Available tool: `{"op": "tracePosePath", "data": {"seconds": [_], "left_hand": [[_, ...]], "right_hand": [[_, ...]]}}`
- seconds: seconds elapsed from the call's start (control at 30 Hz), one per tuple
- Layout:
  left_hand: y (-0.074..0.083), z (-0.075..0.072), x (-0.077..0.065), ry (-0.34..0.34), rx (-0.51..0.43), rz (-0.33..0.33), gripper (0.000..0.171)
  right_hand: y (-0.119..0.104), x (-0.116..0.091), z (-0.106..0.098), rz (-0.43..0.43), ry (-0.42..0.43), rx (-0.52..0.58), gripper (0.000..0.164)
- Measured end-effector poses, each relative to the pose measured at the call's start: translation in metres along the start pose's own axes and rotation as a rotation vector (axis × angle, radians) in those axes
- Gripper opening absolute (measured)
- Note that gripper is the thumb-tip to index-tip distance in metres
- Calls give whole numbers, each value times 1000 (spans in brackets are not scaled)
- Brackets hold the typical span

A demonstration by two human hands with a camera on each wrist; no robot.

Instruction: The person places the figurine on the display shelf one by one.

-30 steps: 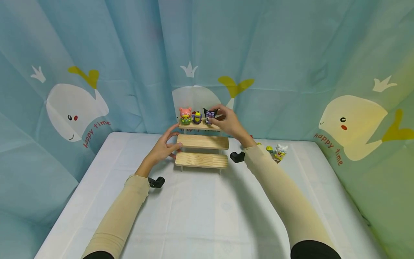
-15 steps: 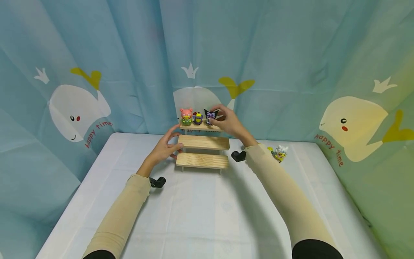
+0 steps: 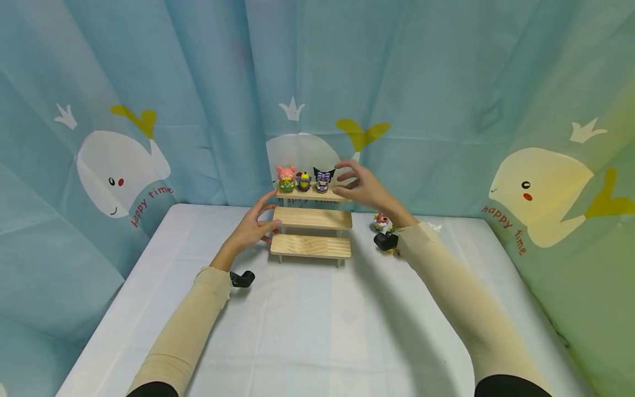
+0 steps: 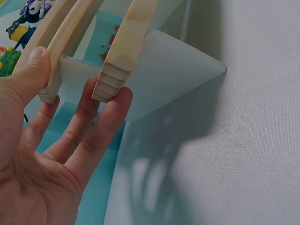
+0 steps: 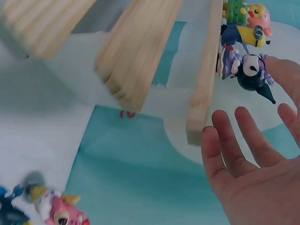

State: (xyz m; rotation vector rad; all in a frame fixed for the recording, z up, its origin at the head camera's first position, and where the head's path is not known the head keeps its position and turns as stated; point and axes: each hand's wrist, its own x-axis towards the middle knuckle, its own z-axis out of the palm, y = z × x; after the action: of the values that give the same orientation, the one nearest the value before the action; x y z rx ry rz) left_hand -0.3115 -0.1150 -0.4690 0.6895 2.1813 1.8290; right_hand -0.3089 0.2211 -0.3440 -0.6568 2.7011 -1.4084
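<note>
A three-tier wooden display stand (image 3: 312,218) with pale legs stands against the curtain. On its top board, a pink-headed figurine (image 3: 286,179), a small yellow-and-purple figurine (image 3: 303,182) and a black-eared figurine (image 3: 323,181) with a purple bow stand in a row. My left hand (image 3: 248,227) grips the stand's left end: in the left wrist view its thumb presses on one board while the fingers touch the board ends. Just right of the black-eared figurine, my right hand (image 3: 366,186) is spread and holds nothing; in the right wrist view its fingertips are near the top board's end.
Right of the stand, a red-and-white figurine (image 3: 383,222) sits on the white-covered table (image 3: 297,325). More figurines are partly hidden by the right wrist and sleeve; a pink one (image 5: 65,213) and a blue one (image 5: 10,208) show below in the right wrist view. A whale-print curtain (image 3: 223,110) closes off the back.
My right hand has let go of the black-eared figurine and moved off to the right with its fingers parted. The figurine stays on the top board. My left hand keeps its place.
</note>
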Motion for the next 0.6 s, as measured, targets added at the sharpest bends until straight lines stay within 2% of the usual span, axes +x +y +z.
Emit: {"op": "tracePosePath", "data": {"seconds": [0.33,0.6], "left_hand": [[0,-1,0,-2,0,-1,79],[-2,-1,1,-2,-1,-1,79]], "right_hand": [[10,-34,-21,-72,12,-102,56],[17,-71,-36,-77,78,-124,54]]}}
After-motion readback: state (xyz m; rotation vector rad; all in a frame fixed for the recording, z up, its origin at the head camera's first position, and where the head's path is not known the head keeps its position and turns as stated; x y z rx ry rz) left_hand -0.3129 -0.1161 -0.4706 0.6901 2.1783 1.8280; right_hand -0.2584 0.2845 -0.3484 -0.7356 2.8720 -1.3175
